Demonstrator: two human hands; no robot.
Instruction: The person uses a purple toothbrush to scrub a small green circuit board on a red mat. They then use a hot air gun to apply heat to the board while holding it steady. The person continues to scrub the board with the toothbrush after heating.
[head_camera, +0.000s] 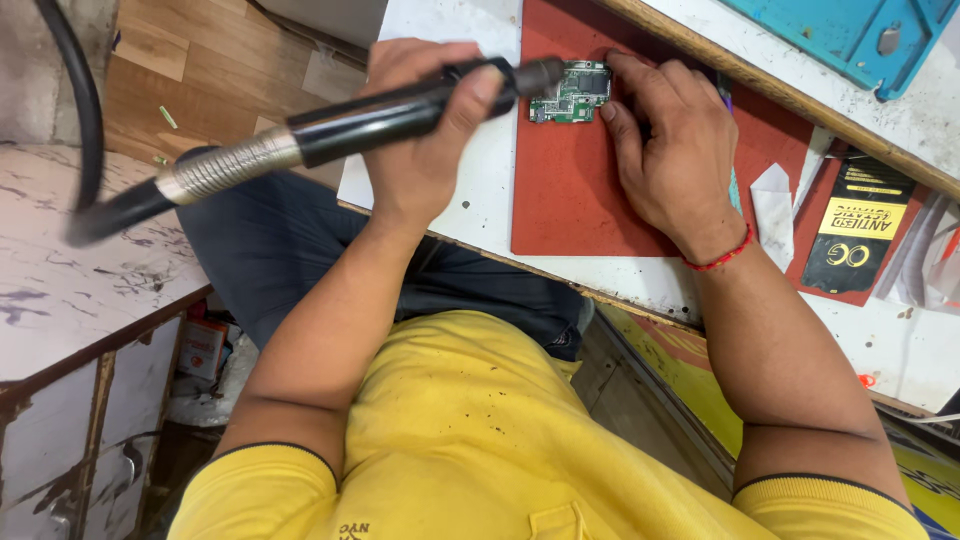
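Green rectangular circuit board (572, 93) lies flat on a red rectangular mat (570, 190), toward the mat's 12 o'clock edge; the mat sits on the white worktop (480, 205). Left hand (425, 130) is closed in a full grip around the black cylindrical handle of a hot-air tool (370, 118), thumb over the top. The tool's dark nozzle end points at the board's 9 o'clock edge, very close; contact cannot be judged. A ribbed metal collar and black hose trail off toward 8 o'clock. Right hand (672, 150) rests palm down on the mat, fingers partly curled, fingertips pressing the board's 3 o'clock side. A red thread band (722, 257) circles the right wrist.
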